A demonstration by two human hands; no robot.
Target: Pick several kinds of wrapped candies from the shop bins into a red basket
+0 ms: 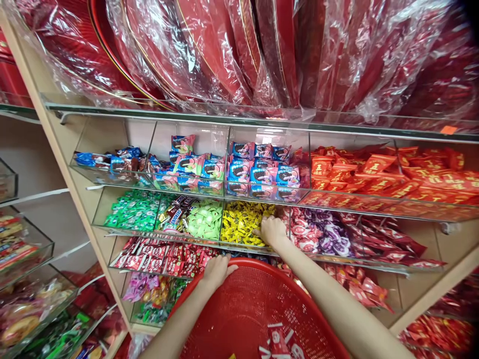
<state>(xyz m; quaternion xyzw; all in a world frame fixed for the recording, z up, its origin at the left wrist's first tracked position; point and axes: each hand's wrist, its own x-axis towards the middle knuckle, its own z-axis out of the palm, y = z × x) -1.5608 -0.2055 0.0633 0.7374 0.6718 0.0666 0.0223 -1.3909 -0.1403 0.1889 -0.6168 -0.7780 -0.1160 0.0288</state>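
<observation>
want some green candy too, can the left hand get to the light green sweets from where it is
Probably yes. The left hand grips the red basket rim just below the open-fronted bins, and nothing blocks the light green sweets above it. It would have to let go of the basket first.

Red trays (209, 50) wrapped in clear plastic stand on the top shelf. Below, clear bins hold blue biscuit packs (258, 169), red packets (392, 174), green candies (134, 209) and what look like purple-wrapped sweets (325, 234).
</observation>
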